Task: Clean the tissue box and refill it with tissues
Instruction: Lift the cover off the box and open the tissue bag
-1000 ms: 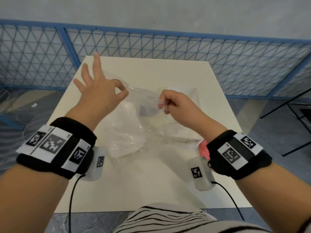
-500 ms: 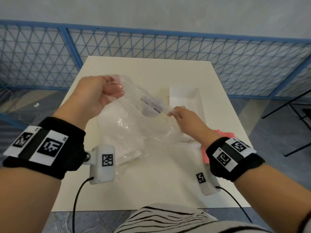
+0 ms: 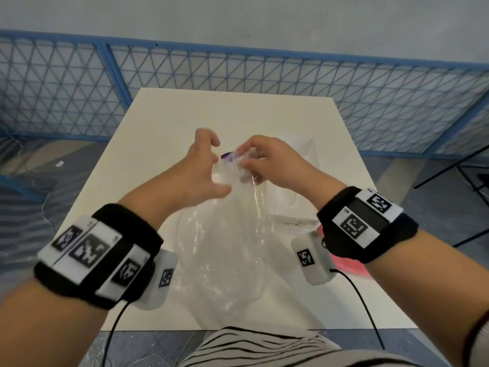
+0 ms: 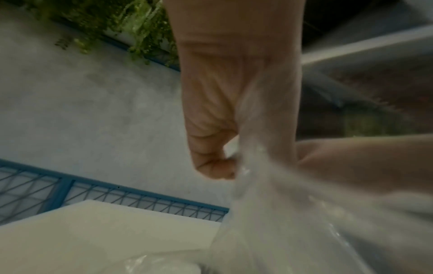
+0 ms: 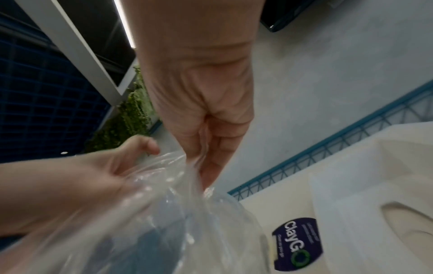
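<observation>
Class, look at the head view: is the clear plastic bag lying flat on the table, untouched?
No. Both hands, left and right, hold the bag up by its top.

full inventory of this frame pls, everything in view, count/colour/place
plastic bag: 1, clear and crinkled, held up over the table's middle, bunched at its top between both hands; purple label near the top
tissue box: 1, white, on the table to the right, behind the bag; oval slot visible in the right wrist view
pink item: 1, on the table's right edge, mostly hidden by the right wrist; cannot tell what it is
table: 1, off-white, centre
fence: blue mesh, behind the table
wrist bands: 2, black with white marker tags, one per wrist
left hand: 1, fingers spread and curled, touching the bag's top; grip unclear
right hand: 1, pinches the bunched bag top
</observation>
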Demonstrator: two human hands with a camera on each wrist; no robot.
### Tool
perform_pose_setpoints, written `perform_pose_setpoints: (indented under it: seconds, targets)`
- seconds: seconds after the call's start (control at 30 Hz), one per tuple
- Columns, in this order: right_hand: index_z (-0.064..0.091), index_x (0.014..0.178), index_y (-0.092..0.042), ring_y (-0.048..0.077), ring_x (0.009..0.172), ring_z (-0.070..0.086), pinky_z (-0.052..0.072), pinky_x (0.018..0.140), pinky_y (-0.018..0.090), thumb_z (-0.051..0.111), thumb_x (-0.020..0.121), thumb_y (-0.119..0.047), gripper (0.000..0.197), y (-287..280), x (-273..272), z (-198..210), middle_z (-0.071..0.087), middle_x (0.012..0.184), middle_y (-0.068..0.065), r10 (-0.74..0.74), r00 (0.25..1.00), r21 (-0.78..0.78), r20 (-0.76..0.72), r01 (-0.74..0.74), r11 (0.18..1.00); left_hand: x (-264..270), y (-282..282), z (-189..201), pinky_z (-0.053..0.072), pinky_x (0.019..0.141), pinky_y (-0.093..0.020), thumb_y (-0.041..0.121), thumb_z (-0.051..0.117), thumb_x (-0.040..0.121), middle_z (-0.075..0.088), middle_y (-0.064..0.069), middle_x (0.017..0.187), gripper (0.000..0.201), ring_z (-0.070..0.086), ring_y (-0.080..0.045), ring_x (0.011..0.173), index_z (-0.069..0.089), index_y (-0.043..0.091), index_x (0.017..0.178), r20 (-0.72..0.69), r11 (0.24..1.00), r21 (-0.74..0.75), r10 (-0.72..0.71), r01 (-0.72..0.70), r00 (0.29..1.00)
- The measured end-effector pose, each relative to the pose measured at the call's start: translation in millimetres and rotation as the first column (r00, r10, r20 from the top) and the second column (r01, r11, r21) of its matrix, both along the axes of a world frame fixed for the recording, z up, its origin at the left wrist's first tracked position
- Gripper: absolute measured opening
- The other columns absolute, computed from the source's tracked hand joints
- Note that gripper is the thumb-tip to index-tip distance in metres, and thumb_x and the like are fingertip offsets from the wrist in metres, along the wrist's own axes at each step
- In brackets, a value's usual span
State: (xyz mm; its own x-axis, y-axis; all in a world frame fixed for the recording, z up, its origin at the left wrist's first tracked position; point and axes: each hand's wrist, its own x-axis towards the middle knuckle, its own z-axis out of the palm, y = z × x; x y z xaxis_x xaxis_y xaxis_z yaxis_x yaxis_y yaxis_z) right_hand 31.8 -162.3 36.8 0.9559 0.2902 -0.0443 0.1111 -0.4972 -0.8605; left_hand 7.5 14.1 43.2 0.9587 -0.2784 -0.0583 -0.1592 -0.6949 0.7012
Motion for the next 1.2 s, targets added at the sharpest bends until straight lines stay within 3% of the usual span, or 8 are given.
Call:
perform_pose_setpoints:
  seconds: [0.13,0.27,0.4,0.53,0.73,0.93,1.1,1.2]
  targets:
    - [0.052,0.086,-0.006,0.022,0.063,0.065,0.056,0.064,0.032,0.049,0.094,-0.001,0.010,-13.7,0.4,-11.5,0.061,0.073,0.011,-0.126,0.965,0.415,-0.230,0.214,0.884,-38.0,35.3,-36.7,0.054,0.082,-0.040,0.039,0.079,0.069,0.046,-0.006,0.121,0.075,0.060,-0.027,0.094,0.028,0.025,0.123,-0.410,0.942,0.327,0.069,0.075,0.909]
    - [0.067,0.066,-0.002,0.027,0.074,0.062,0.049,0.087,0.039,0.040,0.092,0.005,0.038,-17.0,-2.5,-20.2,0.065,0.066,0.010,-0.036,0.929,0.579,-0.369,0.260,0.773,-75.1,59.5,-58.5,0.060,0.061,-0.035,0.037,0.064,0.087,0.055,-0.011,0.126,0.045,0.066,-0.027,0.094,0.050,0.007,0.119,-0.740,0.949,0.011,0.219,-0.314,0.636]
    - [0.053,0.077,-0.001,0.018,0.054,0.057,0.052,0.053,0.023,0.040,0.089,0.011,0.022,-5.6,-3.6,-21.8,0.056,0.072,0.014,-0.065,0.864,0.609,-0.499,0.403,0.683,-73.4,71.7,-54.1,0.059,0.057,-0.048,0.029,0.048,0.098,0.064,-0.031,0.108,0.030,0.070,-0.044,0.073,0.051,0.001,0.107,-0.918,0.571,-0.283,0.073,-0.771,0.391]
    - [0.054,0.080,-0.015,0.012,0.050,0.039,0.033,0.040,0.017,0.036,0.089,0.006,0.029,-2.4,-6.0,-26.0,0.048,0.066,0.001,-0.101,0.861,0.444,-0.498,0.353,0.823,-51.0,75.7,-34.9,0.056,0.042,-0.043,0.025,0.030,0.104,0.071,-0.023,0.073,0.031,0.071,-0.039,0.060,0.046,0.009,0.083,-0.860,0.207,-0.482,0.070,-0.851,0.505]
    - [0.062,0.071,-0.033,-0.007,0.069,0.056,0.039,0.061,0.008,0.052,0.096,-0.036,0.028,1.2,-29.6,-27.5,0.063,0.069,-0.025,0.114,0.976,0.044,-0.185,-0.107,0.993,-15.7,88.7,-5.8,0.057,0.047,-0.027,0.018,0.023,0.104,0.069,-0.011,0.074,0.035,0.067,-0.011,0.058,0.050,0.007,0.085,-0.817,-0.058,-0.575,0.091,-0.816,0.569]
    - [0.056,0.081,-0.012,0.011,0.055,0.048,0.043,0.050,0.019,0.047,0.098,-0.030,0.026,-2.6,-19.2,-47.9,0.049,0.073,-0.004,-0.061,0.973,-0.164,-0.221,0.024,0.986,-18.3,93.4,-7.3,0.025,0.039,-0.009,0.006,0.090,0.025,0.035,0.008,0.048,0.055,0.030,-0.003,0.037,0.045,0.016,0.055,-0.775,0.251,-0.629,-0.136,-0.735,0.617]
    - [0.068,0.105,-0.017,0.021,0.085,0.066,0.060,0.068,0.031,0.049,0.096,-0.019,0.021,4.2,-8.6,-40.9,0.065,0.091,-0.001,0.071,0.806,0.453,-0.587,0.255,0.854,-38.0,86.5,-20.6,0.033,0.045,-0.018,0.039,0.081,0.040,0.048,0.005,0.072,0.050,0.044,-0.010,0.049,0.058,0.022,0.081,-0.725,0.764,-0.310,0.195,-0.566,0.661]
    - [0.062,0.114,-0.006,0.022,0.079,0.071,0.058,0.057,0.028,0.044,0.099,-0.010,0.024,9.4,-7.5,-34.5,0.064,0.092,0.011,0.204,0.717,0.638,-0.666,0.407,0.653,-50.1,86.8,-37.7,0.045,0.073,-0.032,0.056,0.083,0.052,0.059,0.006,0.107,0.066,0.058,-0.016,0.090,0.057,0.028,0.107,-0.609,0.954,0.046,0.262,-0.297,0.748]
